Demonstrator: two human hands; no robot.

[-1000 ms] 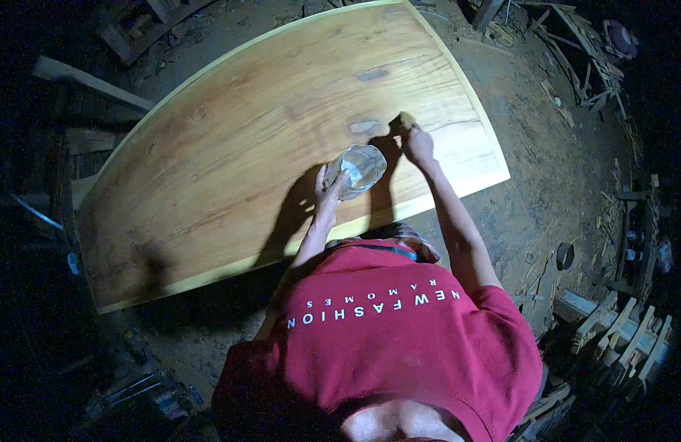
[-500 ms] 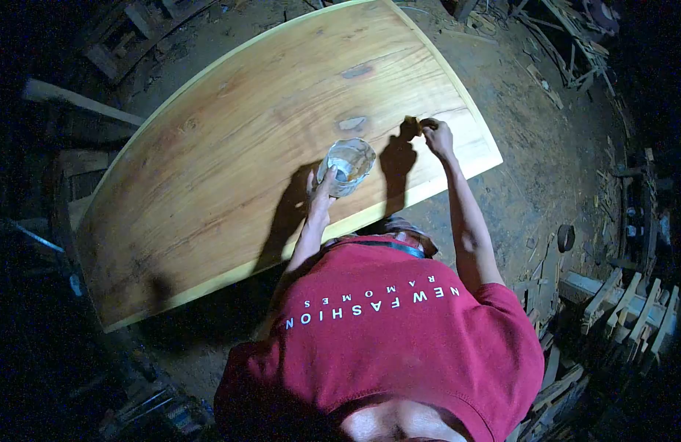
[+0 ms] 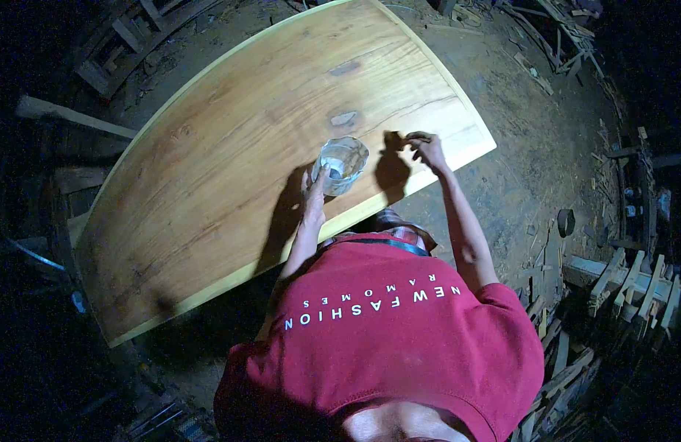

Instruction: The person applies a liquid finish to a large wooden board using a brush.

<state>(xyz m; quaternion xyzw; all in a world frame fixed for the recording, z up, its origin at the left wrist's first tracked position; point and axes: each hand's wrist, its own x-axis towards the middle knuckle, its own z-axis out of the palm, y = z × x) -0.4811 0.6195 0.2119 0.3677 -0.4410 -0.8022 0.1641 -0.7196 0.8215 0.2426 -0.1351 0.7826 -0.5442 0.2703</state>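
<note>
My left hand point(image 3: 315, 193) grips a clear plastic tub point(image 3: 348, 156) by its near-left side, thumb over the rim. Its walls are smeared whitish and brown, and it tilts above the board. Over the right part of the large wooden board point(image 3: 230, 147), my right hand point(image 3: 429, 153) has its thumb and forefinger closed, the other fingers curled. A small brown pad-like piece point(image 3: 393, 139) shows at those fingertips, merging with the hand's shadow; I cannot tell its exact kind. The board is curved along its far side, with a pale edge strip and a grey patch point(image 3: 343, 118) beyond the tub.
Wood scraps point(image 3: 535, 72) litter the dirt floor point(image 3: 517, 177) on the right. Clamp-like wooden pieces point(image 3: 635, 291) stand at the lower right, near a dark ring point(image 3: 566, 222). A plank point(image 3: 75, 116) points toward the board from the left.
My right hand has drawn slightly nearer and left, its fingers more bent. The tub has shifted a little left in view and stays in my left hand. The whole view has turned slightly.
</note>
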